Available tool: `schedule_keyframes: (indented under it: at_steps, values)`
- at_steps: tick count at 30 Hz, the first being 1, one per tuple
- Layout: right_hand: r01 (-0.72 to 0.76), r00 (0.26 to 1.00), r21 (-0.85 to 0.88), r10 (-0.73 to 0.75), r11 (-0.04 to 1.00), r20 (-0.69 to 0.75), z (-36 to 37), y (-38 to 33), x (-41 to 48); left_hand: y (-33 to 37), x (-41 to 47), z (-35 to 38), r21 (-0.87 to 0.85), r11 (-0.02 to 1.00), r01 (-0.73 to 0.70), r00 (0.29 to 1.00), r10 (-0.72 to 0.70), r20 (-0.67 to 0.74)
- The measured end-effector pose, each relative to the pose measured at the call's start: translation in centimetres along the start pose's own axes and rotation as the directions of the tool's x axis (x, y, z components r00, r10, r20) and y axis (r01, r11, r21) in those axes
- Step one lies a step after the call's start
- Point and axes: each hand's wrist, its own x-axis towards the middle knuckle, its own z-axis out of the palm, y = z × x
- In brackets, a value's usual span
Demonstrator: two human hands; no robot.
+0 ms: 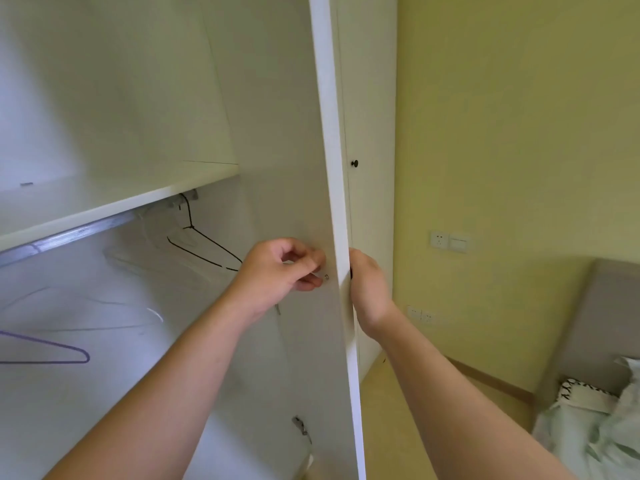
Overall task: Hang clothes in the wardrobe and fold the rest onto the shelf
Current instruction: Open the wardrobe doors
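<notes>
The wardrobe door (pixel 333 140) stands open and shows its white edge to the camera, between the two hands. The left hand (pixel 277 271) is at the inner face of this door. Its thumb and fingers are curled and pinch a small metal part (pixel 325 277) that sits on the door near the edge. The right hand (pixel 369 289) lies against the outer side of the same door, at the same height. Its fingers are hidden behind the door edge, so I cannot tell if they grip something or only press.

Inside the wardrobe, a white shelf (pixel 121 202) runs across, and a metal rail (pixel 69 235) is fixed just under it. A black wire hanger (pixel 204 251) hangs at the right end of the rail. A purple hanger (pixel 62 351) is lower at the left, and a pale hanger (pixel 152 313) is between them. All three hangers carry nothing. A metal hinge (pixel 301 427) is on the wardrobe's inner wall, low down.

To the right, a closed door has a black knob (pixel 354 163). On the bed (pixel 595 323) at the lower right lies crumpled pale green cloth (pixel 588 434), well apart from the wardrobe; I cannot tell if it is clothes or bedding.
</notes>
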Motion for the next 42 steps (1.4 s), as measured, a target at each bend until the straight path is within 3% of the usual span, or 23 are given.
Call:
schedule_keyframes:
  at_steps: [9, 16, 25, 28, 30, 32, 34, 36, 38, 42]
  values:
    - [-0.144, 0.988, 0.138, 0.151, 0.980, -0.041, -6.1, -0.5, 3.3, -0.1, 4.7, 6.5, 0.061, 0.997, -0.054, 0.999, 0.053, 0.009]
    - [-0.172, 0.977, 0.204, 0.193, 0.964, -0.086, -8.6, -0.6, 6.2, -0.2, 7.9, 9.9, 0.069, 0.995, -0.068, 0.997, 0.071, -0.042]
    - [-0.157, 0.987, 0.140, 0.154, 0.977, 0.037, -10.0, 0.1, 8.1, -0.9, 8.7, 10.6, 0.020, 0.998, -0.062, 0.995, 0.063, -0.074]
    - [-0.138, 0.990, 0.004, 0.138, 0.990, 0.025, -10.2, 0.2, 8.1, -1.0, 8.2, 10.6, 0.007, 0.998, -0.060, 0.994, 0.061, -0.088]
    - [-0.103, 0.995, -0.093, 0.100, 0.990, -0.029, -10.2, 0.1, 8.0, -1.2, 7.8, 10.5, 0.021, 0.998, -0.063, 0.992, 0.065, -0.106]
    - [-0.063, 0.973, -0.185, 0.020, 0.981, -0.228, -9.9, -0.1, 6.9, -1.7, 7.2, 10.4, 0.004, 0.998, -0.057, 0.991, 0.057, -0.122]
    - [0.023, 0.883, -0.242, -0.133, 0.970, -0.449, -9.4, -0.4, 4.7, -2.5, 6.2, 10.1, -0.054, 0.998, -0.043, 0.991, 0.035, -0.130]
    - [0.120, 0.829, -0.267, -0.244, 0.956, -0.504, -8.5, -0.6, 2.4, -3.5, 4.6, 9.4, -0.102, 0.995, -0.014, 0.989, -0.001, -0.146]
    - [0.186, 0.856, -0.308, -0.307, 0.933, -0.415, -7.2, -0.9, 0.6, -4.4, 2.8, 8.2, -0.128, 0.991, 0.025, 0.980, -0.050, -0.192]
    - [0.315, 0.929, -0.373, -0.364, 0.873, -0.067, -3.6, -1.1, -0.8, -5.6, -0.7, 4.2, -0.098, 0.992, 0.074, 0.935, -0.103, -0.340]
